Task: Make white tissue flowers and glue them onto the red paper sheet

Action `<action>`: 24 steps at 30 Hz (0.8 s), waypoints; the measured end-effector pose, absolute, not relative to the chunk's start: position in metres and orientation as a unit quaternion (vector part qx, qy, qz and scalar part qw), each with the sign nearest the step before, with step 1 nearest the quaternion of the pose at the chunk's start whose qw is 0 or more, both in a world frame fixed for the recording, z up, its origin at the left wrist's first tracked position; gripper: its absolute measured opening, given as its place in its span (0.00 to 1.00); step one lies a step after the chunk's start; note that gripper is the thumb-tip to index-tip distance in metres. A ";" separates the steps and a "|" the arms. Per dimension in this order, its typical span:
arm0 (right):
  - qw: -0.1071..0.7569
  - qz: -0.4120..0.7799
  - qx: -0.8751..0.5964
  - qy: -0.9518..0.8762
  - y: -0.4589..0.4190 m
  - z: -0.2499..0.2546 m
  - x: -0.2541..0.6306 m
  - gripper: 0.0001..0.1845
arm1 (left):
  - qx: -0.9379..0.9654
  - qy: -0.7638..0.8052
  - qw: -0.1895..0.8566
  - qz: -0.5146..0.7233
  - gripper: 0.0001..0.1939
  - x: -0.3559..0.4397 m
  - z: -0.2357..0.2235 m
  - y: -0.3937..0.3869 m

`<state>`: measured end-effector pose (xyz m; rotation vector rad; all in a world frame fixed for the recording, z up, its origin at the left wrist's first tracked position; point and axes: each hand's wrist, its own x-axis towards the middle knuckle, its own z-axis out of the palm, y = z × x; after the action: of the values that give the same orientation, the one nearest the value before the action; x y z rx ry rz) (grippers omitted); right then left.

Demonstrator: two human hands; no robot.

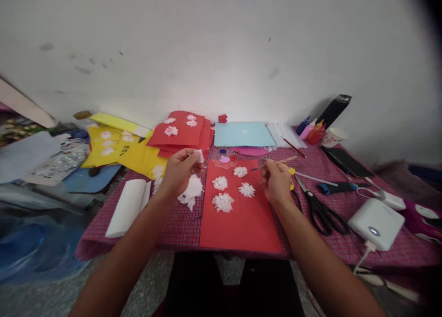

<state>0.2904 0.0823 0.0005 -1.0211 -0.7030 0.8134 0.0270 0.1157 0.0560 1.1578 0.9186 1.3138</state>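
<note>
My left hand (pixel 180 170) pinches a small folded piece of white tissue paper (pixel 199 156), raised to the left of the red paper sheet (pixel 241 225). In my right hand (pixel 277 181) is a thin paintbrush (pixel 288 160), its dark tip pointing left over the sheet's upper part. Four-petal detail cannot be made out, but several crumpled white tissue flowers (pixel 223 202) lie on the red sheet. Just beyond it sits a clear palette (pixel 215 161) with blue, pink and red paint. More torn white tissue (pixel 191 188) rests below my left hand.
A white paper roll (pixel 127 209) lies at left, with yellow decorated sheets (pixel 103 146) behind. Red cards (pixel 177 133) and a light blue sheet (pixel 243 134) are by the wall. At right are black scissors (pixel 319 209), a white power bank (pixel 378 222), paint bottles (pixel 316 133) and a paper cup (pixel 334 136).
</note>
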 end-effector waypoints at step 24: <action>0.748 0.365 -0.457 -0.313 0.081 -0.004 0.290 0.13 | 0.875 0.345 0.040 0.337 0.13 -0.023 0.013 0.034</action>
<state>0.2899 0.0813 -0.0041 -0.9995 -0.6854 0.7974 -0.0232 0.0336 0.0131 2.6815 1.0556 1.0323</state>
